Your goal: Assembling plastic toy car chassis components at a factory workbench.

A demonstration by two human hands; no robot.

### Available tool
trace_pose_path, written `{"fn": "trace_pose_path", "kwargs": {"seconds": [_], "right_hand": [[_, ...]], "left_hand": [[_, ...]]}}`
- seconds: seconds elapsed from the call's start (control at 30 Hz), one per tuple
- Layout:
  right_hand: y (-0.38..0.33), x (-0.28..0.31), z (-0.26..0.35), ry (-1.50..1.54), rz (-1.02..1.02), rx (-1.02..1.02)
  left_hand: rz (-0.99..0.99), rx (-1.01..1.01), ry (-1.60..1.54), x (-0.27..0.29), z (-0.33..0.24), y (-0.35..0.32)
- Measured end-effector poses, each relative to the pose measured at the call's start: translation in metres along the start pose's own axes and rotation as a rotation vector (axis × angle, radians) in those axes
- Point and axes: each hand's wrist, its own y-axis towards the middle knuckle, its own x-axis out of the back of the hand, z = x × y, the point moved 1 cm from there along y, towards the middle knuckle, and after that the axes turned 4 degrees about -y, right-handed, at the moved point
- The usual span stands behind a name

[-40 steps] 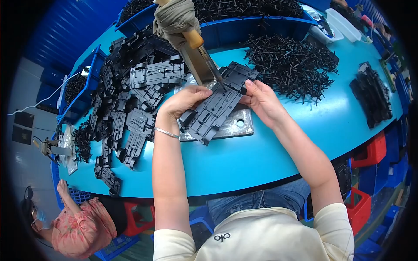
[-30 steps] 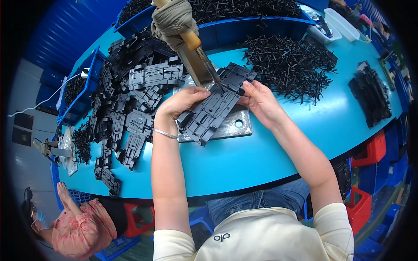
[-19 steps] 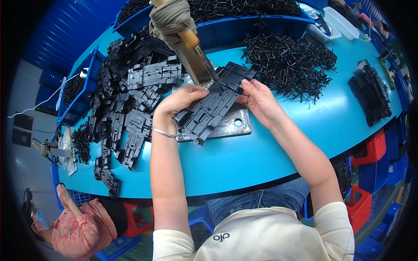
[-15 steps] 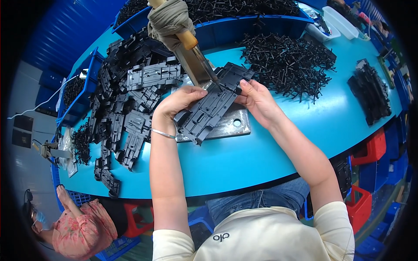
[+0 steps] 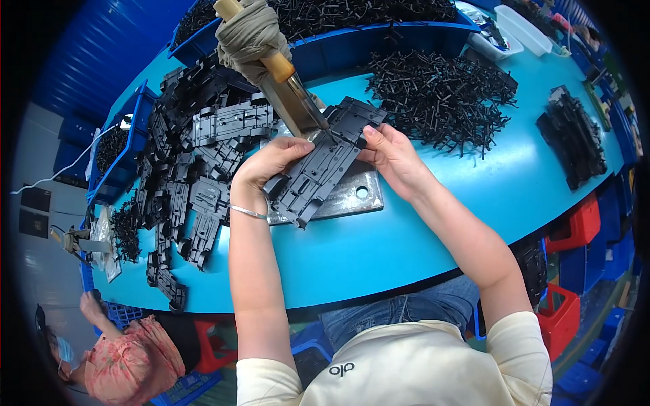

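Observation:
A black plastic toy-car chassis (image 5: 315, 177) is held tilted between my two hands, over a steel plate (image 5: 352, 196) with a round hole near its corner. My left hand (image 5: 271, 162) grips the left edge of the chassis, thumb on top. The right edge, near the far end, is pinched by my right hand (image 5: 395, 157). Just beyond my left thumb stands a hand-press fixture (image 5: 291, 101) with a cloth-wrapped handle (image 5: 250, 40); its metal lower end meets or overlaps the chassis, and whether they touch I cannot tell.
Many more black chassis (image 5: 230, 122) are heaped to the left. Small black parts form a pile (image 5: 440, 101) at the far right and fill a blue bin (image 5: 379, 57) behind. Stacked black pieces (image 5: 572, 139) lie at the right edge. Another person (image 5: 128, 362) sits at lower left.
The view has shifted slightly, so most things sit a little further left. Both hands keep their hold on the chassis. The other person's arm and head have moved.

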Motion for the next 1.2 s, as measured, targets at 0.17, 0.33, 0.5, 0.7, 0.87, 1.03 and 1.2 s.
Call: {"fn": "trace_pose_path", "kwargs": {"seconds": [0.17,0.33,0.5,0.7,0.87,1.03,1.2], "right_hand": [[-0.001,0.001,0.0,-0.009,-0.005,-0.001],[-0.001,0.0,0.002,0.024,0.041,0.01],[-0.001,0.002,0.002,-0.02,0.033,0.031],[-0.003,-0.001,0.005,-0.001,0.054,0.027],[-0.004,-0.007,0.009,-0.03,0.022,0.021],[-0.007,-0.004,0.012,-0.234,-0.035,-0.062],[-0.006,0.001,0.008,-0.166,-0.026,-0.086]], "left_hand": [[-0.02,0.025,0.071,-0.002,-0.007,-0.005],[-0.04,0.007,0.04,-0.009,-0.011,-0.009],[-0.037,0.023,0.063,-0.013,-0.016,-0.012],[-0.044,0.007,0.074,-0.011,-0.015,-0.011],[-0.122,-0.025,0.179,-0.01,-0.014,-0.008],[-0.323,-0.09,0.481,-0.004,-0.011,-0.004],[-0.626,-0.022,0.83,-0.017,-0.029,-0.013]]}}
